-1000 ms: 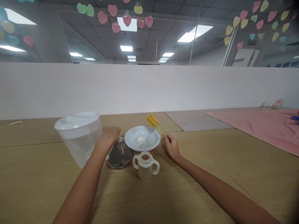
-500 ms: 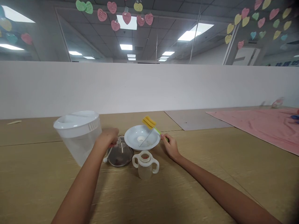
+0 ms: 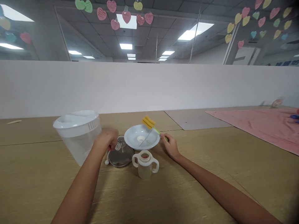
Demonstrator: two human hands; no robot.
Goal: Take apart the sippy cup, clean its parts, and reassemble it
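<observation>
1. I see a wood-coloured tabletop [image 3: 198, 186] with thin seams; behind it stands a low white wall [image 3: 149, 87], and above this, glass [image 3: 173, 34] with heart-shaped notes [image 3: 111, 6].

2. The right hand [image 3: 171, 146] is closed on the green handle of a sponge brush [image 3: 148, 122], whose yellow head is near the back rim of the white bowl [image 3: 130, 140].

3. The left hand [image 3: 108, 139] has its fingers bent together at a clear piece [image 3: 121, 143], seen against a dark round tray [image 3: 123, 158]; whether they grip it, I cannot tell.

4. The two-handled cup [image 3: 144, 169] stands upright before the bowl.

5. The translucent bucket [image 3: 80, 144] makes the left side narrow; rightwards, the tabletop spreads wide until the pink cloth's [image 3: 257, 124] edge.

6. The notes carry writing too small for reading; blue characters [image 3: 287, 63] at far right are also unreadable to me.
</observation>
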